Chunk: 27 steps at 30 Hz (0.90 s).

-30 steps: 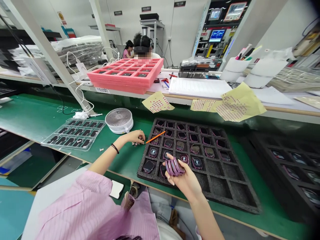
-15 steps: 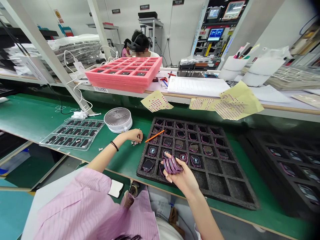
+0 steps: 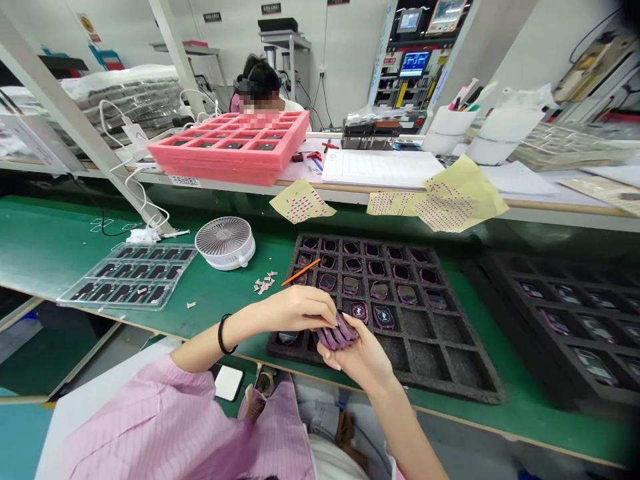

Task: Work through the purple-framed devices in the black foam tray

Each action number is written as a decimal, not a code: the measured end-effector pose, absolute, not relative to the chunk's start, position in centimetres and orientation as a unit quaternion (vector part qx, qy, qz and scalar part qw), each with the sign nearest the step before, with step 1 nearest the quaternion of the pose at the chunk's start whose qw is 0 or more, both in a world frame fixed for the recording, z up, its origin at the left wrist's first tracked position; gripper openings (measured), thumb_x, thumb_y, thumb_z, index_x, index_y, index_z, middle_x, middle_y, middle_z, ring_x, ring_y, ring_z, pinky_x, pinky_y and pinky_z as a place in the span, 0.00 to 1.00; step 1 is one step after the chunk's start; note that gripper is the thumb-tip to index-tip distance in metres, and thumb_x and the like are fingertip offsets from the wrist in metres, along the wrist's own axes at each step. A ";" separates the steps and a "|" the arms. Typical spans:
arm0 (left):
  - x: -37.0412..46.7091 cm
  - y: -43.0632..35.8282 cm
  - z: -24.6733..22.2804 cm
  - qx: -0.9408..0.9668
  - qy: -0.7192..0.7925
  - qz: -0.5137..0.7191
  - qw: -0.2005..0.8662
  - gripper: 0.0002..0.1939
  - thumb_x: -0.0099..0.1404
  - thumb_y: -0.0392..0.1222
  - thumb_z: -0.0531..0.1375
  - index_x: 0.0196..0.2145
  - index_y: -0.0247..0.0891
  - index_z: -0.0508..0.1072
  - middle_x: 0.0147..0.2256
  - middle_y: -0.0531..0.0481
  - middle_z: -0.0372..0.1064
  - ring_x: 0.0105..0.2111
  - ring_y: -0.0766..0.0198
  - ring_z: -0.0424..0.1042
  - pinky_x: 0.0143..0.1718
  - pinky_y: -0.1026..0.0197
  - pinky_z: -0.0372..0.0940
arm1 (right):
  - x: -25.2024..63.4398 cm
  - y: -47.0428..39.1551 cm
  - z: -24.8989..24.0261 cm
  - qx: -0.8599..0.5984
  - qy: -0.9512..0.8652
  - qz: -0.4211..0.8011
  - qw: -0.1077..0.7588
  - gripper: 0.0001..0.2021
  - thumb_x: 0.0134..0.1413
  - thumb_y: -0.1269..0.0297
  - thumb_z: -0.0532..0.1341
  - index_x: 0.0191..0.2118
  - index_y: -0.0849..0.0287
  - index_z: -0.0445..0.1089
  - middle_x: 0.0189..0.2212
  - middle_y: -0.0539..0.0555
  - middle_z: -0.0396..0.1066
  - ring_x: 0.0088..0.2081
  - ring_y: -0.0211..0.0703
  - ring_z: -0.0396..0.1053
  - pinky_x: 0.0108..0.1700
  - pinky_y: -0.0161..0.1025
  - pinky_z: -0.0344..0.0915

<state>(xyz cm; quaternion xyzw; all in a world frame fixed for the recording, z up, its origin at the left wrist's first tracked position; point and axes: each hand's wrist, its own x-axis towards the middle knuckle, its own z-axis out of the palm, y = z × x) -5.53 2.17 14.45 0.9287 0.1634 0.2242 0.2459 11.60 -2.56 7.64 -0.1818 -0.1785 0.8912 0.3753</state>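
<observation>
A stack of several purple smartwatch cases (image 3: 336,337) is gripped in my right hand (image 3: 369,359), above the near edge of the black foam tray (image 3: 467,392). My left hand (image 3: 304,309) reaches across to the top of this stack, its fingers bent and pinched against it. Whatever the left fingertips hold is too small to make out. Smartwatches (image 3: 384,317) lie in many of the tray's compartments, a few with lit screens. Left of the tray is a small pile of pale little parts (image 3: 265,283). An orange stick (image 3: 301,273) rests across the tray's left edge.
A white fan (image 3: 225,244) stands behind the small parts. A clear plastic tray of dark pieces (image 3: 133,277) lies at left. More black trays (image 3: 545,333) are stacked at right. On the shelf sit pink foam trays (image 3: 225,163); a person is beyond. A phone (image 3: 229,383) lies below.
My left hand has moved right, from the pile of small parts to the cases in my right hand. My right hand keeps its grip. The whole view has shifted slightly.
</observation>
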 end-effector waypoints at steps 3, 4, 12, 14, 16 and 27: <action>-5.7 2.6 14.1 0.928 0.149 0.241 0.240 0.13 0.68 0.41 0.53 0.35 0.35 0.76 0.37 0.42 0.75 0.39 0.65 0.73 0.43 0.66 0.67 | 11.7 -2.6 7.8 -0.178 -0.189 0.890 0.375 0.13 0.56 0.57 0.56 0.34 0.63 0.69 0.28 0.55 0.70 0.24 0.41 0.65 0.20 0.34 0.52; -5.7 2.6 14.1 0.927 0.146 0.245 0.244 0.12 0.67 0.40 0.54 0.35 0.35 0.76 0.37 0.42 0.75 0.39 0.66 0.73 0.43 0.66 0.67 | 11.7 -2.6 7.8 -0.177 -0.189 0.890 0.374 0.13 0.55 0.57 0.56 0.34 0.63 0.69 0.29 0.56 0.70 0.24 0.41 0.65 0.20 0.34 0.52; -5.7 2.5 14.3 0.911 0.151 0.268 0.276 0.11 0.66 0.40 0.56 0.35 0.36 0.77 0.36 0.43 0.75 0.38 0.66 0.73 0.43 0.66 0.67 | 11.8 -2.6 7.9 -0.170 -0.197 0.893 0.367 0.15 0.54 0.55 0.57 0.36 0.64 0.70 0.34 0.60 0.72 0.23 0.41 0.64 0.19 0.34 0.51; -5.6 2.6 14.4 0.908 0.157 0.251 0.297 0.12 0.66 0.41 0.55 0.35 0.36 0.78 0.36 0.42 0.75 0.38 0.66 0.73 0.43 0.65 0.67 | 11.7 -2.6 7.9 -0.173 -0.199 0.893 0.365 0.15 0.55 0.55 0.56 0.35 0.64 0.70 0.34 0.61 0.73 0.23 0.41 0.65 0.19 0.35 0.51; -5.5 2.8 14.4 0.903 0.159 0.237 0.321 0.12 0.66 0.42 0.55 0.35 0.36 0.78 0.36 0.41 0.75 0.38 0.65 0.73 0.43 0.65 0.68 | 11.7 -2.7 7.7 -0.176 -0.200 0.893 0.362 0.15 0.56 0.56 0.55 0.36 0.64 0.70 0.34 0.61 0.73 0.23 0.41 0.65 0.19 0.35 0.52; -5.5 2.9 13.9 0.860 0.158 0.207 0.438 0.11 0.64 0.43 0.59 0.37 0.37 0.79 0.37 0.41 0.73 0.38 0.65 0.72 0.41 0.64 0.67 | 12.0 -3.6 6.9 -0.170 -0.204 0.901 0.343 0.17 0.56 0.54 0.56 0.38 0.65 0.71 0.35 0.62 0.73 0.22 0.41 0.68 0.18 0.34 0.53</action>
